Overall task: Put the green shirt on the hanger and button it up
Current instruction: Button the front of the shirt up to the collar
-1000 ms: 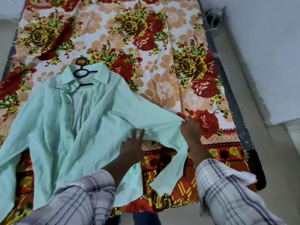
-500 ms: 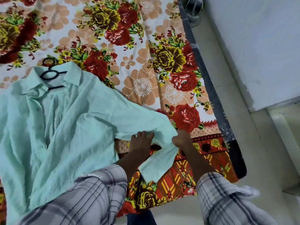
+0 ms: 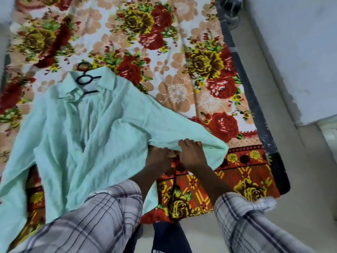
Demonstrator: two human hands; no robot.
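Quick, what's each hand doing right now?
Left hand: fingers hidden under the green shirt, cannot tell.
Right hand: fingers curled over the green shirt's sleeve, holding it.

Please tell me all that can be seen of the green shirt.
The green shirt is pale mint, wrinkled thin cloth with long sleeves. It lies face up on the floral blanket, a dark hanger showing in its collar, the front gaping open lower down. The right hand grips one folded sleeve; the left hand has its fingers hidden under it.
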